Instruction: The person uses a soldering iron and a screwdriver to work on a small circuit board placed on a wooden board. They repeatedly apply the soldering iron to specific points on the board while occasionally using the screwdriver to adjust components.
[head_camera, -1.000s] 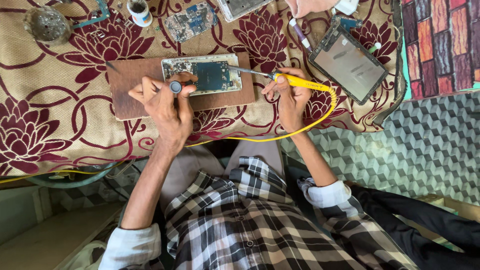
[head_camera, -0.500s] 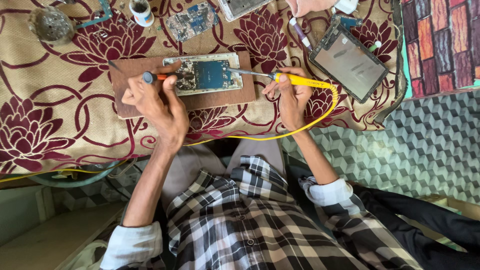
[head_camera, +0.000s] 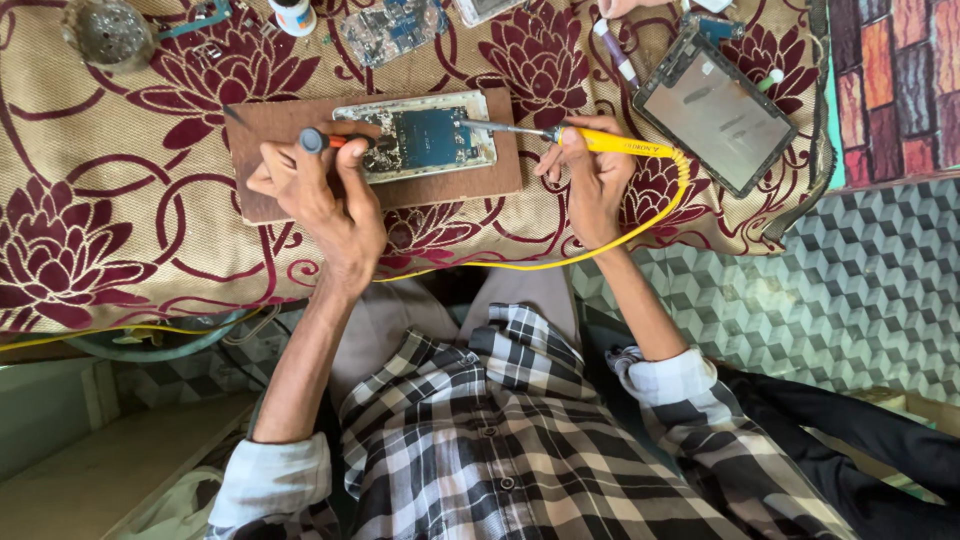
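An opened phone with its blue circuit board (head_camera: 420, 135) exposed lies on a brown wooden board (head_camera: 505, 175). My left hand (head_camera: 325, 205) grips a small screwdriver (head_camera: 330, 142) with an orange shaft and dark cap, its tip at the phone's left end. My right hand (head_camera: 590, 180) holds a yellow-handled soldering iron (head_camera: 600, 142); the metal tip reaches toward the phone's right side. A yellow cord (head_camera: 560, 262) trails from the iron across the cloth.
A floral maroon and tan cloth (head_camera: 120, 230) covers the table. A tablet (head_camera: 715, 110) lies screen-up at the right, a loose circuit board (head_camera: 390, 25) and small white jar (head_camera: 293, 15) at the top, a round metal holder (head_camera: 105, 35) top left. Another person's hand (head_camera: 625, 8) shows at the top edge.
My left hand has slid left along the wooden board and turned the screwdriver from upright to lying sideways toward the phone. The right hand and soldering iron have stayed put.
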